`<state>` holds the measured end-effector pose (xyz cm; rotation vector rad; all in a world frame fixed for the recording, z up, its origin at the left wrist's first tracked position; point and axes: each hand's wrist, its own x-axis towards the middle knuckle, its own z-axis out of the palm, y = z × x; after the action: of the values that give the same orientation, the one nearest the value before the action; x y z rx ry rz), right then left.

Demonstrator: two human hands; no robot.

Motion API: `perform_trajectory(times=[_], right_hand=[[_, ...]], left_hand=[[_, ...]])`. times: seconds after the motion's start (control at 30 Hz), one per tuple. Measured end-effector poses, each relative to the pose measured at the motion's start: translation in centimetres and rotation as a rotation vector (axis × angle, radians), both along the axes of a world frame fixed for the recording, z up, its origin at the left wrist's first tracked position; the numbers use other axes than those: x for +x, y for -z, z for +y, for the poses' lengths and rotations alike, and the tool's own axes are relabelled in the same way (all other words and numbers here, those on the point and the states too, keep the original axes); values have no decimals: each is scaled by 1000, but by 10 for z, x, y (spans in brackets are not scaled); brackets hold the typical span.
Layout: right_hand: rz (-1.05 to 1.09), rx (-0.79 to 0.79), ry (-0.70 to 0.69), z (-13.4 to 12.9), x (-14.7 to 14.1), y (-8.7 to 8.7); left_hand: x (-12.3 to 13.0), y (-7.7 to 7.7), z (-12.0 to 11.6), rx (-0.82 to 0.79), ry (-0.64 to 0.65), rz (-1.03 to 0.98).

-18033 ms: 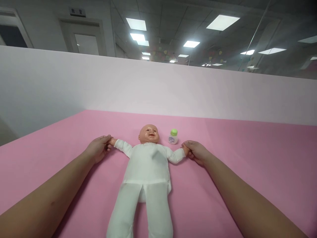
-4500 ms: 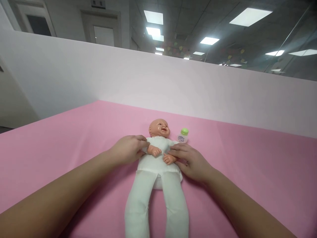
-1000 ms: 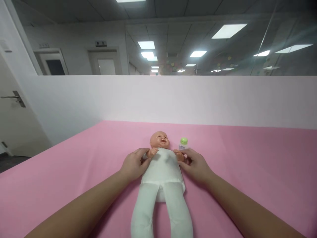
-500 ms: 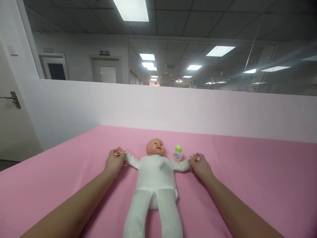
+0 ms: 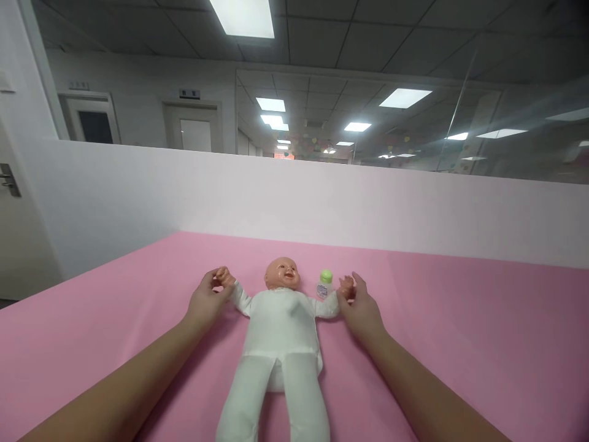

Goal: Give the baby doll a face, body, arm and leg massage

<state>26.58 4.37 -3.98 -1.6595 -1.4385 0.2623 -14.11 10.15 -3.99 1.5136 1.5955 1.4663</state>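
Observation:
A baby doll [image 5: 281, 325] with a white cloth body and a hard plastic head lies on its back on the pink surface [image 5: 437, 325]. Its arms are spread to both sides. My left hand [image 5: 207, 299] is closed around the doll's hand and wrist on the left. On the other side, my right hand [image 5: 361, 310] grips the doll's other arm at the wrist, with thumb and fingers around it. A small clear bottle [image 5: 324, 284] with a green cap stands upright beside the doll's head, partly behind its sleeve.
Behind the pink surface runs a low white wall [image 5: 294, 196] with glass above it. A door with a metal handle [image 5: 9, 180] is at the far left. More doors and ceiling lights show beyond.
The doll's arm in my right hand has moved inward and bent up a little, closer to the bottle. The other doll arm is raised slightly. The view has shifted a little.

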Motion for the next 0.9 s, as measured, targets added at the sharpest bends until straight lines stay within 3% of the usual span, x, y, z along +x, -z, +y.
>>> perform_trajectory(times=[0.13, 0.3, 0.4, 0.53, 0.63, 0.8, 0.9], right_hand=[[-132, 204, -287, -23, -36, -13], [-379, 351, -592, -40, -68, -16], [-425, 358, -677, -41, -75, -15], [-429, 301, -703, -42, -76, -19], [-352, 250, -682, -44, -73, -21], [90, 66, -498, -36, -58, -17], [356, 100, -358, -22, -41, -14]], left_hand=[[25, -8, -27, 84, 217, 154], [44, -12, -46, 222, 538, 626], [43, -15, -46, 246, 604, 784], [41, -16, -46, 245, 613, 819], [42, -12, -47, 216, 563, 683], [37, -5, -37, 140, 314, 318], [22, -2, -21, 38, 215, 84]])
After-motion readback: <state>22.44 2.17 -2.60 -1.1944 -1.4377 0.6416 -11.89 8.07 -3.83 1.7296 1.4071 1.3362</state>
